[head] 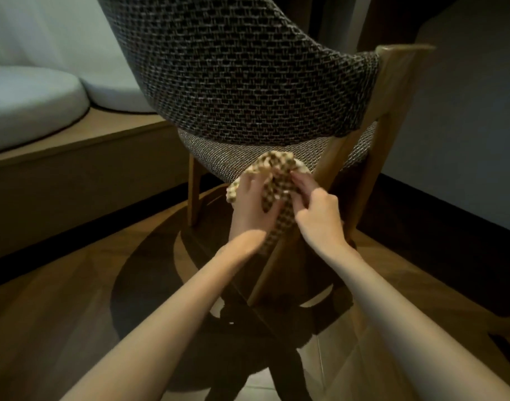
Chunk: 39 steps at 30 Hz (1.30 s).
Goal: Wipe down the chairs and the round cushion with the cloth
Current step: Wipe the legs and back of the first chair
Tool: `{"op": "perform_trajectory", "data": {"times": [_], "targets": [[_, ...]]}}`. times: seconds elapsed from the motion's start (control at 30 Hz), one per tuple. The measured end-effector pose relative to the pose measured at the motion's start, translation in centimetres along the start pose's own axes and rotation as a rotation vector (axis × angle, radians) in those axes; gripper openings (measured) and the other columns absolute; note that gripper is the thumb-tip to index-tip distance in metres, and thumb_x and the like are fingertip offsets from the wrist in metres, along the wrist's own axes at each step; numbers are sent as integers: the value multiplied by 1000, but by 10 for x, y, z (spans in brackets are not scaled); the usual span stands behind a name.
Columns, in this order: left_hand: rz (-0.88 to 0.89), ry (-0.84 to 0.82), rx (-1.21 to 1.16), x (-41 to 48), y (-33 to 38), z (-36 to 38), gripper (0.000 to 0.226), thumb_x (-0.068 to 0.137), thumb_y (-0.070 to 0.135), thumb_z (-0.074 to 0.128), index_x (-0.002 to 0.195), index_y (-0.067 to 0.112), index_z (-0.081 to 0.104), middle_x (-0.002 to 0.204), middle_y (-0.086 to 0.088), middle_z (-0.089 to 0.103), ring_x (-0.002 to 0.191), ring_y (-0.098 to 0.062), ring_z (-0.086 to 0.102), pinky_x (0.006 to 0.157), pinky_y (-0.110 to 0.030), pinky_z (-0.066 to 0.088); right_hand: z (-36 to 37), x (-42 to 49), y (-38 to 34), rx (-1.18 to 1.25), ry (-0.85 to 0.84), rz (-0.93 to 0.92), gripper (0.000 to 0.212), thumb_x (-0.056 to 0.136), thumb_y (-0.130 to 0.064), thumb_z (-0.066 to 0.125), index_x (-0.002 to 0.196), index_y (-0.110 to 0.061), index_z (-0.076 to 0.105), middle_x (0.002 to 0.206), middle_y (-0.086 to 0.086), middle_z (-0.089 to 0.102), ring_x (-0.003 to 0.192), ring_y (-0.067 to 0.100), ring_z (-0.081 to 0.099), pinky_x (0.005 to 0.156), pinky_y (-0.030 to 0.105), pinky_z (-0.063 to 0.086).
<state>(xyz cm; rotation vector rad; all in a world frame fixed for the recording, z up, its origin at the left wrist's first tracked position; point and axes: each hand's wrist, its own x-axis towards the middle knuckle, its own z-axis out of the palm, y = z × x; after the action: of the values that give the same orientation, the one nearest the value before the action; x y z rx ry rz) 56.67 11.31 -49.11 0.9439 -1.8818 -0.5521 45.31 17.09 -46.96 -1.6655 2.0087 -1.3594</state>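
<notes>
A woven-backed chair (242, 82) fills the frame, seen from behind, standing on a wood floor (59, 314). At left, the pale round cushion (31, 102) lies on a low bench (74, 157), well apart from the work. The checked cloth (279, 180) is bunched against the rear edge of the seat (219, 151), just beside a back leg (334, 157). The left hand (253, 204) curls its fingers round the cloth; the right hand (317, 209) pinches its folds. The wiping appears to be on this chair, with the cushion seemingly yet to be reached. No second chair is in view.
</notes>
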Motion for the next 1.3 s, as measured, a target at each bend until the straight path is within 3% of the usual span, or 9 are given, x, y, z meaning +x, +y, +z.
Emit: {"op": "perform_trajectory", "data": {"times": [0.13, 0.33, 0.47, 0.6, 0.77, 0.97, 1.03, 1.1, 1.3], "targets": [[284, -86, 456, -1, -17, 3, 53, 83, 12, 67, 134, 18, 52, 137, -12, 46, 120, -37, 38, 98, -52, 34, -25, -14, -2, -151, 32, -96, 40, 89, -2, 50, 122, -21, 62, 111, 1, 69, 95, 9, 64, 81, 11, 47], [446, -305, 547, 22, -21, 6, 46, 99, 23, 40, 145, 28, 37, 156, -3, 25, 145, -29, 15, 116, -52, -5, -69, -2, -19, -218, 418, -373, 37, 87, -3, 56, 124, -8, 56, 127, 5, 55, 120, 17, 50, 103, 34, 44], [562, -326, 595, 28, -32, -1, 51, 99, 19, 41, 148, 26, 27, 158, -3, 19, 145, -32, 16, 119, -50, 4, -65, 18, -26, -219, 245, -292, 76, 90, -16, 60, 151, -18, 16, 160, 1, 5, 147, 15, 7, 115, 15, 16], [654, -295, 564, 29, -41, -13, 47, 95, 11, 43, 143, 12, 41, 149, -12, 37, 137, -36, 34, 114, -48, 19, -57, 24, -24, -292, 130, -292, 95, 89, -24, 64, 151, -28, -8, 156, -3, -26, 145, 13, -19, 111, 28, 30], [347, -324, 458, 28, -70, -39, 59, 97, 8, 45, 149, 24, 22, 158, -5, 20, 145, -24, 18, 116, -27, 6, -54, 25, -25, -296, 130, -284, 98, 88, -23, 64, 151, -29, -11, 155, -5, -29, 144, 15, -21, 109, 33, 38], [120, -326, 490, 12, -71, -57, 64, 84, -3, 61, 142, 12, 38, 145, -11, 36, 131, -32, 41, 106, -41, 38, -33, 19, -31, -233, 200, -209, 98, 88, -21, 65, 152, -24, -8, 156, 3, -27, 145, 20, -19, 107, 3, 3], [157, -385, 432, 1, -55, -57, 61, 84, 0, 61, 139, 14, 41, 144, -8, 38, 128, -31, 46, 103, -42, 42, -27, 13, -36, -211, 207, -177, 97, 88, -19, 65, 153, -22, -7, 156, 3, -27, 145, 18, -19, 113, 11, 4], [185, -451, 389, -9, -39, -62, 70, 86, 3, 59, 147, 21, 29, 153, -2, 26, 133, -27, 40, 106, -43, 38, -26, 7, -43, -191, 188, -150, 94, 89, -15, 64, 153, -20, -5, 157, -1, -26, 146, 16, -17, 119, 27, 8], [-90, -573, 199, -13, 15, -107, 62, 97, 9, 46, 148, 35, 22, 158, 8, 15, 143, -18, 23, 116, -27, 19, -38, -10, -82, -147, 18, 56, 90, 92, -13, 57, 151, -28, -9, 154, -18, -25, 143, 0, -9, 113, 12, 12]]}}
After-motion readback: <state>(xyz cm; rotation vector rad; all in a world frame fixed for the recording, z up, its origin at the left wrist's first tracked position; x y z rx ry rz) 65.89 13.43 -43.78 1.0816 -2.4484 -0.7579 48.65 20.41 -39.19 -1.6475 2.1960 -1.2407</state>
